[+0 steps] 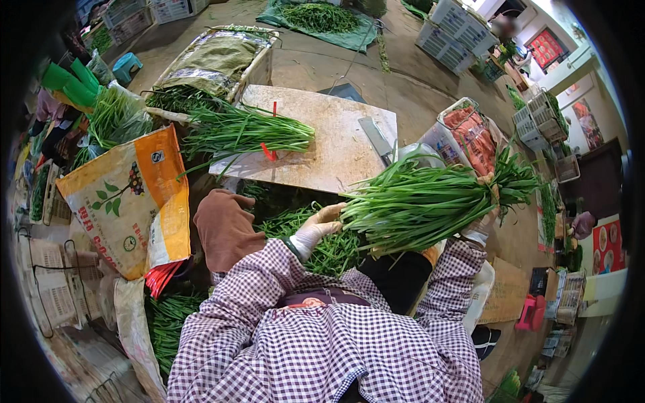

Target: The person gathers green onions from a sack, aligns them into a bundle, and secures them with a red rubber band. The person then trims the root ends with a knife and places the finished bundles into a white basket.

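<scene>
My right hand [482, 221], in a pale glove, grips a large bunch of green garlic chives [418, 204] near its right end. The bunch lies sideways in the air over my lap, its other end pointing left. At that left end is my gloved left hand [320, 225], thumb and fingers apart, its fingertips close to the stalk ends; whether they touch cannot be told. In front of me, a worn white board [327, 118] bears a second bunch of chives [252, 128] with a red tie [269, 152] beneath it. A flat metal blade [377, 138] rests on the board's right side.
Loose green leaves [332, 252] lie below my hands. On the left stands an orange and white printed sack [126, 201], with red ties [164, 277] beside it. A covered crate [211, 60] is behind the board; another crate [438, 138] stands to the right. A brown cloth [227, 221] covers my left knee.
</scene>
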### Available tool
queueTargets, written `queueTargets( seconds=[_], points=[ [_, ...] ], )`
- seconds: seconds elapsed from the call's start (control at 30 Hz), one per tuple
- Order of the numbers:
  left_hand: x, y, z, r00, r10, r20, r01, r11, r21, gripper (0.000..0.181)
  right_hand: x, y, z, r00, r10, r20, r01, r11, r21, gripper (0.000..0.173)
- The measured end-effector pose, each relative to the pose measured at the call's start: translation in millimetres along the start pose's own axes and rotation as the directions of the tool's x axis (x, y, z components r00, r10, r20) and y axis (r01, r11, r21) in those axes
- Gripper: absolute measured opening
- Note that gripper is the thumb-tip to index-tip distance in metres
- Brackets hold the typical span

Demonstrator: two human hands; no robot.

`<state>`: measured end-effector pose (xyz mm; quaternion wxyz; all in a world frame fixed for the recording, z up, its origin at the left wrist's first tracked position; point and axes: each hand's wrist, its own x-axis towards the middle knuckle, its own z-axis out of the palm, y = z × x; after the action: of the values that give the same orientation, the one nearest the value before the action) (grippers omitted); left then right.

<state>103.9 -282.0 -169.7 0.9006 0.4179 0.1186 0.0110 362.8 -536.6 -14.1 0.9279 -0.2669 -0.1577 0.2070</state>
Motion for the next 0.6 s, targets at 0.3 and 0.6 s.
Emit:
queueTargets(
  seconds=[0.3, 0.6],
  points=[
    [9.5, -21.6, 11.9, 0.982, 0.004, -0.191, -0.001, 1.0, 0.015, 0.039, -10.9, 22.6, 30.2, 0.971, 0.115, 0.208, -0.143, 0.981, 0.128, 0.03],
    [-0.2, -17.0, -25.5, 0.926, 0.095, -0.366, 0.239, 0.604, 0.76, 0.014, -12.5, 21.3, 25.8, 0.943, 0.049, 0.329, -0.058, 0.998, 0.016, 0.027]
  ],
)
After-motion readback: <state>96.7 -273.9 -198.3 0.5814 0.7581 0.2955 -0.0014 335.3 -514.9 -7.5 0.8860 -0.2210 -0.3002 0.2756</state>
